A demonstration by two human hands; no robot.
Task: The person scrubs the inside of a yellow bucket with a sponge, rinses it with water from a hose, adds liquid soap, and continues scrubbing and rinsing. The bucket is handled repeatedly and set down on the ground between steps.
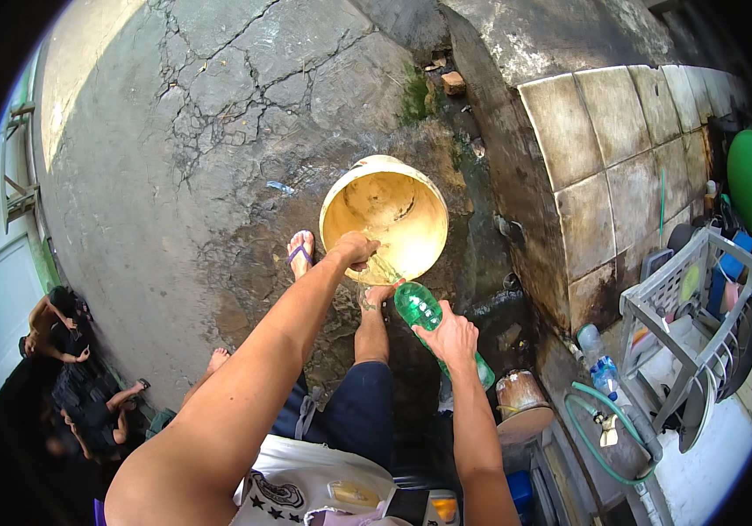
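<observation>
My right hand (450, 337) is wrapped round a green plastic bottle (418, 304), which is tilted with its neck toward a yellowish bucket (428, 203). The bucket's open mouth faces me, and its inside is stained. My left hand (354, 251) is closed over the bucket's near left part. Beside its fingers is something thin, clear and yellowish (380, 269), close to the bottle's mouth; whether it is liquid or plastic I cannot tell. What the left fingers grip is hidden.
Cracked, wet concrete (253, 79) surrounds my sandalled feet. At right stand a tiled block (604, 167), a grey dish rack (691, 298), a rusty tin (523, 396), a clear bottle (601, 364) and a green hose (577, 430). People (95, 394) are at the lower left.
</observation>
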